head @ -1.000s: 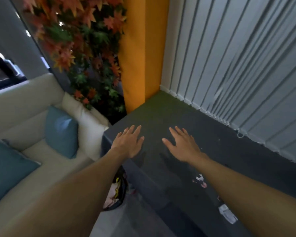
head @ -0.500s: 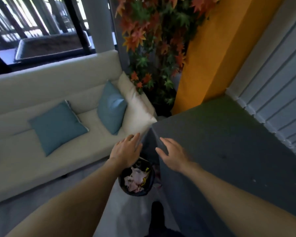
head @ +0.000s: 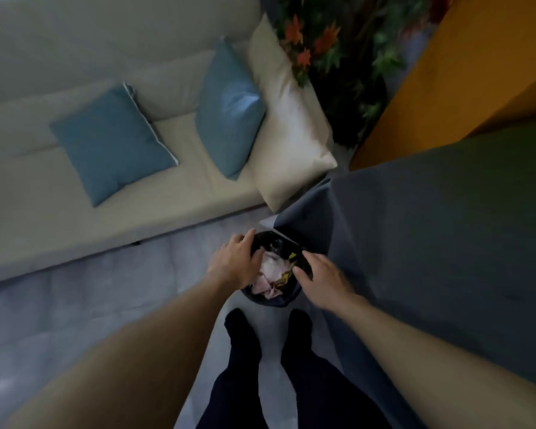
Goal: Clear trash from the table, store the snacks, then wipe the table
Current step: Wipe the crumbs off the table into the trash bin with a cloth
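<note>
A black trash bin [head: 271, 241] stands on the floor at the table's corner, holding crumpled pink and white paper [head: 271, 269] and a yellow scrap. My left hand [head: 234, 261] reaches over the bin's left rim with its fingers fairly straight. My right hand [head: 321, 275] is over the right rim, fingers pointing at the bin. Neither hand holds anything that I can see. The image is blurred, so I cannot tell whether the fingers touch the rim. The table [head: 440, 230] under a grey cloth fills the right side.
A cream sofa [head: 75, 187] with two blue cushions [head: 112, 144] and a white cushion [head: 288, 125] runs along the left. A leafy plant [head: 338, 51] and an orange pillar [head: 464, 72] stand behind the table. My legs [head: 270, 382] stand on the grey floor.
My view has swung down and left from the tabletop to the bin. Both hands have dropped from above the table to the bin's rim.
</note>
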The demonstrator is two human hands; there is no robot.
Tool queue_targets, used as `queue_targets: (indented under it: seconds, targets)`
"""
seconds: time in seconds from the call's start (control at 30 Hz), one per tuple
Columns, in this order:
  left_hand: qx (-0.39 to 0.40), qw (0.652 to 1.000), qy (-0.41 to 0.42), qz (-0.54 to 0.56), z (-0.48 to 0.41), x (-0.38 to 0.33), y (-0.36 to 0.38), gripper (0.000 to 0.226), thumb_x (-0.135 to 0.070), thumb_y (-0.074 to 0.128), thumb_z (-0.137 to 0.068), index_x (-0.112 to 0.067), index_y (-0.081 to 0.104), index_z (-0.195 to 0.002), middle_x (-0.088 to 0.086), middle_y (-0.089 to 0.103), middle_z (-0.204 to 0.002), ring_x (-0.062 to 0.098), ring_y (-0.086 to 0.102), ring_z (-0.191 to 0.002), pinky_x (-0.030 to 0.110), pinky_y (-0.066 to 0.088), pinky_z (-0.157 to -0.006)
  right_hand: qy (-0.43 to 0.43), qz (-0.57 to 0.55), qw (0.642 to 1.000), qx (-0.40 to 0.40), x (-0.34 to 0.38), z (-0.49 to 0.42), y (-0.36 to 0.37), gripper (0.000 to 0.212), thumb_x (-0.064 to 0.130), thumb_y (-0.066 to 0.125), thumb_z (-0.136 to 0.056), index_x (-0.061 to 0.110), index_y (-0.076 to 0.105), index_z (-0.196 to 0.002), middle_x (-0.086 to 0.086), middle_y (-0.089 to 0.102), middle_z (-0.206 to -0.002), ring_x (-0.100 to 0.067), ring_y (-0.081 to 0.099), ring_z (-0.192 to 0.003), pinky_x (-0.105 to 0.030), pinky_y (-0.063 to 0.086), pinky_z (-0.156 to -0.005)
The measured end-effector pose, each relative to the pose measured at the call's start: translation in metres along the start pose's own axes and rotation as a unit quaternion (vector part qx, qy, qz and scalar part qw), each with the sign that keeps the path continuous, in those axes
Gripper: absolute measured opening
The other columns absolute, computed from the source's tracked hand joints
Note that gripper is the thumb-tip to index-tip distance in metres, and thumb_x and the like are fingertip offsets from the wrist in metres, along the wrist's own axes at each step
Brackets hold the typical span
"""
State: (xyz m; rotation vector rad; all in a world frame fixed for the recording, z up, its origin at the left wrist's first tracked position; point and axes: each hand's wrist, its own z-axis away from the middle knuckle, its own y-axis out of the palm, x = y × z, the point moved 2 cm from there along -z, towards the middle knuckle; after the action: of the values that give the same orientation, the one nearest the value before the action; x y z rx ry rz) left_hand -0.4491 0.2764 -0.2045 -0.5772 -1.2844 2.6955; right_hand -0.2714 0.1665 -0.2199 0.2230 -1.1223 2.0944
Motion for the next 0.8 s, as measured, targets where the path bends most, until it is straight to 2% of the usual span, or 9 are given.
queue_targets:
  seconds: [0.17, 0.27, 0.43, 0.6, 0.67, 0.73, 0.8]
  targets:
    - [0.058, 0.998, -0.03, 0.024, -0.06, 0.052, 0.071, 0.063, -0.043, 0.041, -0.1, -0.026, 0.022, -0.158, 0.012, 0.044, -0.15, 0.037, 0.051, -0.129, 0.048, 0.046, -0.105, 0.07, -0.045, 0.996, 0.028, -0.034, -0.055, 0.068, 0.064, 0.051, 0.042, -0.1, 0.019, 0.028, -0.155, -0.004, 0.031, -0.158, -0.025, 0.033, -0.142, -0.036, 0.031, -0.114]
    - [0.088, 0.995, -0.048, 0.024, -0.096, 0.083, 0.119, 0.065, -0.043, 0.043, -0.096, -0.029, 0.025, -0.156, 0.012, 0.044, -0.149, 0.038, 0.054, -0.126, 0.048, 0.047, -0.104, 0.103, -0.059, 0.993, 0.014, -0.056, -0.091, 0.105, 0.063, 0.048, 0.046, -0.099, 0.016, 0.034, -0.153, -0.007, 0.036, -0.155, -0.025, 0.037, -0.14, -0.034, 0.031, -0.113]
    - [0.114, 0.991, -0.063, 0.012, -0.157, 0.125, 0.197, 0.069, -0.041, 0.046, -0.095, -0.024, 0.023, -0.158, 0.013, 0.031, -0.157, 0.042, 0.054, -0.125, 0.049, 0.046, -0.106, 0.146, -0.055, 0.988, 0.01, -0.097, -0.156, 0.164, 0.06, 0.042, 0.049, -0.099, 0.012, 0.037, -0.151, -0.009, 0.036, -0.155, -0.026, 0.035, -0.141, -0.033, 0.029, -0.115]
    - [0.089, 0.994, -0.06, 0.003, -0.207, 0.148, 0.252, 0.069, -0.039, 0.052, -0.095, -0.022, 0.026, -0.156, 0.013, 0.016, -0.162, 0.046, 0.043, -0.131, 0.049, 0.041, -0.11, 0.168, -0.05, 0.984, 0.031, -0.13, -0.209, 0.212, 0.06, 0.038, 0.048, -0.102, 0.014, 0.032, -0.153, -0.007, 0.024, -0.161, -0.024, 0.024, -0.147, -0.033, 0.021, -0.119]
    - [0.081, 0.995, -0.061, 0.014, -0.221, 0.158, 0.269, 0.068, -0.034, 0.055, -0.093, -0.023, 0.028, -0.155, 0.013, 0.012, -0.16, 0.047, 0.044, -0.128, 0.052, 0.043, -0.108, 0.174, -0.063, 0.982, 0.032, -0.139, -0.225, 0.224, 0.058, 0.035, 0.05, -0.102, 0.013, 0.034, -0.152, -0.009, 0.026, -0.16, -0.025, 0.026, -0.147, -0.03, 0.02, -0.117]
    - [0.079, 0.994, -0.06, 0.037, -0.231, 0.167, 0.283, 0.064, -0.027, 0.057, -0.09, -0.021, 0.034, -0.15, 0.016, 0.016, -0.155, 0.05, 0.051, -0.118, 0.054, 0.048, -0.104, 0.178, -0.073, 0.981, 0.029, -0.146, -0.236, 0.232, 0.055, 0.03, 0.052, -0.101, 0.011, 0.037, -0.151, -0.01, 0.032, -0.157, -0.025, 0.03, -0.144, -0.028, 0.021, -0.115]
    - [0.072, 0.993, -0.071, 0.057, -0.238, 0.174, 0.291, 0.055, -0.022, 0.057, -0.089, -0.015, 0.041, -0.142, 0.021, 0.03, -0.143, 0.05, 0.053, -0.112, 0.052, 0.05, -0.1, 0.184, -0.077, 0.98, 0.029, -0.151, -0.243, 0.238, 0.056, 0.028, 0.054, -0.1, 0.011, 0.037, -0.15, -0.011, 0.036, -0.154, -0.026, 0.032, -0.143, -0.028, 0.022, -0.115]
